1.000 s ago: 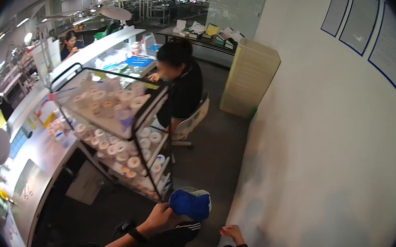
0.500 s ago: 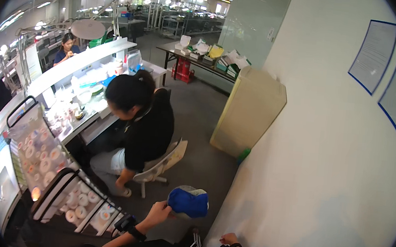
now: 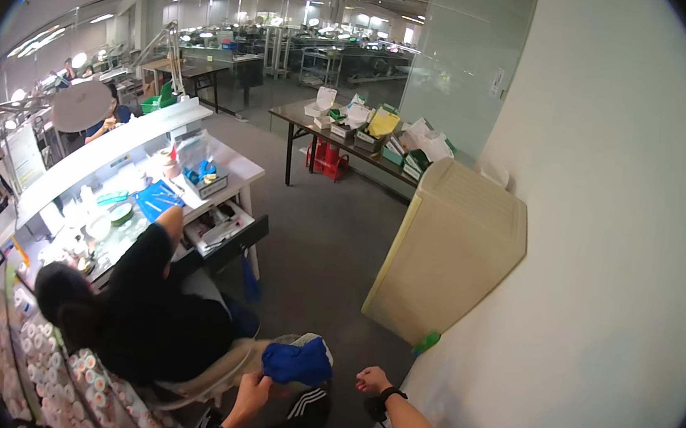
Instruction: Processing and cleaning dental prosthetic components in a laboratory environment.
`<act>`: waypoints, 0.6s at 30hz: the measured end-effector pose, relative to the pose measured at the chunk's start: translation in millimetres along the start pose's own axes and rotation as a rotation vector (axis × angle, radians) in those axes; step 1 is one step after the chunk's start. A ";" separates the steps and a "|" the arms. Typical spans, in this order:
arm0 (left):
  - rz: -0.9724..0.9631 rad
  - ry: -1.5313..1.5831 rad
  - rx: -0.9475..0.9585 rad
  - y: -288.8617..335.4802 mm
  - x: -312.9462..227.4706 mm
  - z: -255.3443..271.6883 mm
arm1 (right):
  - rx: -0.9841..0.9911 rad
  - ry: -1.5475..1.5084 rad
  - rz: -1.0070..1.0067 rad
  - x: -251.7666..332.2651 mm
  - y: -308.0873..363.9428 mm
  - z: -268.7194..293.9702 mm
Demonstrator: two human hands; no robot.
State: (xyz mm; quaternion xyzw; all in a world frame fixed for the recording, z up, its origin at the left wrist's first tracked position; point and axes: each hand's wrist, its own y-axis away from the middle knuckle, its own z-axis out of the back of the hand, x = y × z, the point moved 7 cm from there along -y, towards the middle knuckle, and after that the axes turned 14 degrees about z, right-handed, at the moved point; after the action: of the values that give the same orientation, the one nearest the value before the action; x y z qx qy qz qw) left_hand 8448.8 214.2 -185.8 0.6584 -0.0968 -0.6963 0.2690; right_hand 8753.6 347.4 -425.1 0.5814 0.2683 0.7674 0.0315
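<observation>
My left hand [image 3: 251, 395] is closed on the near left edge of a bundle of blue cloth [image 3: 298, 361]. A pale, partly see-through rim shows behind the cloth; I cannot make out whether it is a bowl or a bag. My right hand [image 3: 373, 379] is held to the right of the cloth, apart from it, with its fingers curled in and nothing visible in them. A black strap with a small device sits on each wrist.
On my left a seated co-worker [image 3: 156, 320] reaches over a lit workbench with an open drawer [image 3: 220, 230]. Racks of white spools [image 3: 43, 358] stand at the lower left. Ahead are a beige cabinet [image 3: 448, 250] and a table with boxes [image 3: 295, 111]. A white wall [image 3: 603, 283] runs along my right.
I have moved forward past the spool racks, and the cabinet and table look nearer. The co-worker now stretches an arm over the bench, where an open drawer shows. The cloth stays in my left hand.
</observation>
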 end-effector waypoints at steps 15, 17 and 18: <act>0.021 0.106 -0.222 -351.2 -199.9 -43.3 | 0.054 0.289 -0.167 137.6 -407.1 160.5; -0.038 0.250 -0.223 -403.9 -215.1 -48.0 | 0.120 0.340 -0.137 166.8 -476.9 157.6; -0.033 0.254 -0.239 -426.2 -224.7 -51.0 | 0.163 0.390 -0.107 181.9 -513.0 157.1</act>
State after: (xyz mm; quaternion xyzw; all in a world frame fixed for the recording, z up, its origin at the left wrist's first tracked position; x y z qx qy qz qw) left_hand 8390.3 694.7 -205.8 0.7059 0.0323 -0.6184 0.3439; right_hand 8702.7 910.1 -467.7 0.4073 0.3612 0.8384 -0.0274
